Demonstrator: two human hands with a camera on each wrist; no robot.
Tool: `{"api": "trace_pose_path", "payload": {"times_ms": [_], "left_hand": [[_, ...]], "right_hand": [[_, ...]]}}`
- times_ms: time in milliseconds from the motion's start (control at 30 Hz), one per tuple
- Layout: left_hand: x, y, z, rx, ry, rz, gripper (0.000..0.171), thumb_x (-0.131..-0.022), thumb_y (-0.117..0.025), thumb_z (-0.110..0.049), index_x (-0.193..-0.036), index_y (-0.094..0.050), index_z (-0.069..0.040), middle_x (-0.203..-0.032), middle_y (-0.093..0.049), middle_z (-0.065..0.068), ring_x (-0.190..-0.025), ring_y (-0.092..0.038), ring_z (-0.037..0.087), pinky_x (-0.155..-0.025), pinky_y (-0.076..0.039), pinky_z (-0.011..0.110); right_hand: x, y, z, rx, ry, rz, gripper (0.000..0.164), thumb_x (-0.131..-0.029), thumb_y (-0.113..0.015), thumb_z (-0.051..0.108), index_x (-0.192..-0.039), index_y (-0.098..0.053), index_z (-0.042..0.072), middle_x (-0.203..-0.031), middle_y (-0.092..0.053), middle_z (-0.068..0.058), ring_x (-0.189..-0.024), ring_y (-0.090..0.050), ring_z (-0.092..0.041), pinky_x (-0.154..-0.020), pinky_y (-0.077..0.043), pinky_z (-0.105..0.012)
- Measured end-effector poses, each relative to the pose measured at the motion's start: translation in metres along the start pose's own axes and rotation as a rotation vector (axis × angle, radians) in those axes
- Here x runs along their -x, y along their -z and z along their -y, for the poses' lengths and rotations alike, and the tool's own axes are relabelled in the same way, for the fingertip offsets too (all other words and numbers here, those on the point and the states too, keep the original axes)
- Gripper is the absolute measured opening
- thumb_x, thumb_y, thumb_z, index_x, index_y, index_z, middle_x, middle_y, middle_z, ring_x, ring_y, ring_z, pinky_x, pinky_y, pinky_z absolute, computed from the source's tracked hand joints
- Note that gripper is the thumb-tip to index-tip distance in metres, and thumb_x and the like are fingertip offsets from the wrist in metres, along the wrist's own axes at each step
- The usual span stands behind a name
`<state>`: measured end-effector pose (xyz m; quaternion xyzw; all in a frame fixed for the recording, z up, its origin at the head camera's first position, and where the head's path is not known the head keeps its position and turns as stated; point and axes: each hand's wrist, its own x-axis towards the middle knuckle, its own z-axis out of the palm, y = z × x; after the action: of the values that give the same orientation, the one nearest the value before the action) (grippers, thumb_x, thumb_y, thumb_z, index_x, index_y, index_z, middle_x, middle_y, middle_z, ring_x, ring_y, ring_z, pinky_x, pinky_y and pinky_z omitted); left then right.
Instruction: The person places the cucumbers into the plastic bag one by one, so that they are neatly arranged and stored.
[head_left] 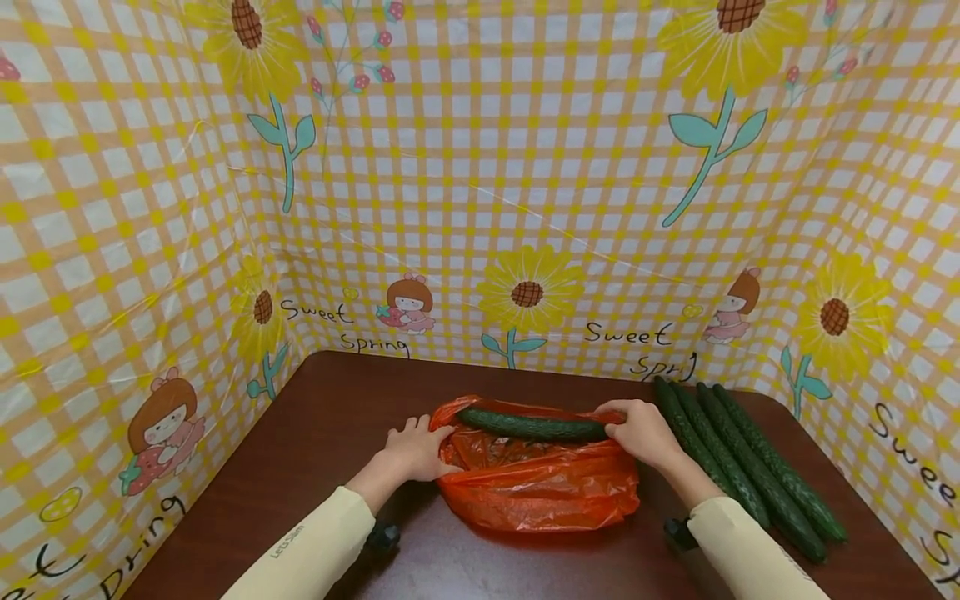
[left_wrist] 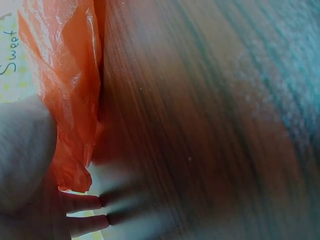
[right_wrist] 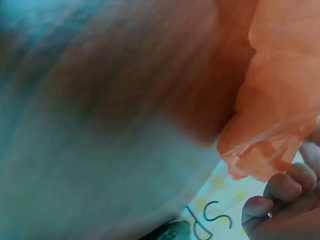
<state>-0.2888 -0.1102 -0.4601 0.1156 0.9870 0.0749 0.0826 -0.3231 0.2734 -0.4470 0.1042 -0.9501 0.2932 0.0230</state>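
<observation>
An orange-red plastic bag [head_left: 536,500] lies on the table with its mouth facing up. One cucumber [head_left: 532,425] stretches across that mouth along the far rim. My left hand [head_left: 412,448] holds the bag's left rim, thumb and forefinger at the opening, the other fingers spread outside. In the left wrist view, bag film [left_wrist: 70,75] passes between the thumb side and two straight fingers [left_wrist: 85,202]. My right hand [head_left: 643,432] grips the cucumber's right end at the right rim. The right wrist view shows its curled fingers [right_wrist: 282,187] beside the bag's crumpled edge [right_wrist: 260,155].
Several more cucumbers [head_left: 750,467] lie side by side along the table's right side, next to my right forearm. Checked cloth [head_left: 480,183] with sunflowers walls off the back and both sides of the brown table [head_left: 330,400].
</observation>
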Motion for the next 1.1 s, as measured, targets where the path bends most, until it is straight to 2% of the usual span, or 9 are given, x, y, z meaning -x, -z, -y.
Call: {"api": "trace_pose_path", "payload": {"times_ms": [100,200,233,300,367,433,567,767,1100], "left_hand": [[0.0,0.0,-0.001,0.008,0.001,-0.001,0.081,-0.084,-0.068,-0.067,-0.151,-0.048,-0.026,-0.155,-0.038,0.017,-0.141,-0.036,0.041,-0.106,-0.035,0.066],[0.001,-0.001,-0.001,0.015,0.0,-0.002,0.081,-0.084,-0.068,-0.066,-0.151,-0.048,-0.026,-0.156,-0.038,0.018,-0.142,-0.036,0.041,-0.106,-0.034,0.066],[0.001,-0.001,-0.001,0.016,-0.001,-0.003,0.081,-0.084,-0.068,-0.066,-0.151,-0.048,-0.026,-0.156,-0.038,0.018,-0.142,-0.036,0.041,-0.106,-0.034,0.066],[0.002,-0.002,-0.001,0.022,-0.002,-0.004,0.08,-0.084,-0.068,-0.066,-0.151,-0.048,-0.027,-0.156,-0.038,0.018,-0.141,-0.036,0.042,-0.106,-0.034,0.067],[0.001,-0.002,-0.001,0.02,-0.002,-0.008,0.08,-0.084,-0.068,-0.066,-0.151,-0.048,-0.027,-0.156,-0.038,0.018,-0.141,-0.036,0.042,-0.106,-0.034,0.067],[0.001,-0.003,-0.001,0.015,-0.005,-0.011,0.081,-0.083,-0.068,-0.066,-0.151,-0.048,-0.027,-0.155,-0.038,0.018,-0.14,-0.037,0.042,-0.106,-0.035,0.067],[0.0,-0.002,0.0,0.01,-0.014,-0.012,0.08,-0.084,-0.068,-0.066,-0.151,-0.048,-0.027,-0.155,-0.038,0.019,-0.14,-0.037,0.042,-0.105,-0.035,0.067],[0.001,0.0,-0.002,0.022,-0.017,-0.006,0.081,-0.084,-0.069,-0.065,-0.152,-0.048,-0.027,-0.156,-0.038,0.019,-0.141,-0.036,0.043,-0.106,-0.034,0.068],[0.001,-0.001,-0.002,0.009,-0.009,-0.004,0.08,-0.084,-0.068,-0.066,-0.152,-0.047,-0.029,-0.156,-0.038,0.019,-0.141,-0.037,0.042,-0.106,-0.034,0.068]], "right_hand": [[-0.002,-0.002,0.007,0.025,0.036,0.033,0.031,-0.092,-0.069,0.008,-0.122,-0.073,0.011,-0.083,-0.072,-0.015,-0.042,-0.036,-0.012,-0.047,-0.036,-0.029],[-0.005,-0.005,0.018,0.087,0.054,0.066,0.031,-0.089,-0.074,0.011,-0.12,-0.074,0.013,-0.113,-0.072,-0.019,-0.047,-0.043,-0.017,-0.052,-0.038,-0.034],[-0.007,-0.006,0.022,0.119,0.064,0.069,0.031,-0.088,-0.076,0.013,-0.119,-0.075,0.015,-0.122,-0.07,-0.017,-0.054,-0.052,-0.02,-0.057,-0.042,-0.037],[-0.01,-0.009,0.027,0.182,0.091,0.088,0.031,-0.087,-0.077,0.016,-0.117,-0.076,0.018,-0.126,-0.069,-0.016,-0.075,-0.064,-0.027,-0.071,-0.046,-0.046],[-0.014,-0.012,0.031,0.227,0.114,0.108,0.031,-0.086,-0.079,0.019,-0.117,-0.077,0.02,-0.125,-0.07,-0.013,-0.098,-0.065,-0.034,-0.085,-0.044,-0.055],[-0.017,-0.014,0.034,0.253,0.129,0.131,0.031,-0.085,-0.08,0.022,-0.117,-0.077,0.022,-0.123,-0.071,-0.01,-0.116,-0.061,-0.037,-0.094,-0.038,-0.061],[-0.023,-0.019,0.037,0.239,0.1,0.176,0.034,-0.084,-0.082,0.025,-0.117,-0.077,0.022,-0.122,-0.072,-0.007,-0.117,-0.061,-0.035,-0.096,-0.038,-0.061],[-0.031,-0.023,0.038,0.175,0.074,0.213,0.035,-0.082,-0.084,0.025,-0.116,-0.078,0.019,-0.122,-0.072,-0.01,-0.117,-0.061,-0.037,-0.098,-0.038,-0.065],[-0.035,-0.028,0.033,0.108,0.075,0.236,0.033,-0.085,-0.081,0.021,-0.117,-0.077,0.013,-0.121,-0.072,-0.011,-0.116,-0.063,-0.037,-0.094,-0.049,-0.057]]}}
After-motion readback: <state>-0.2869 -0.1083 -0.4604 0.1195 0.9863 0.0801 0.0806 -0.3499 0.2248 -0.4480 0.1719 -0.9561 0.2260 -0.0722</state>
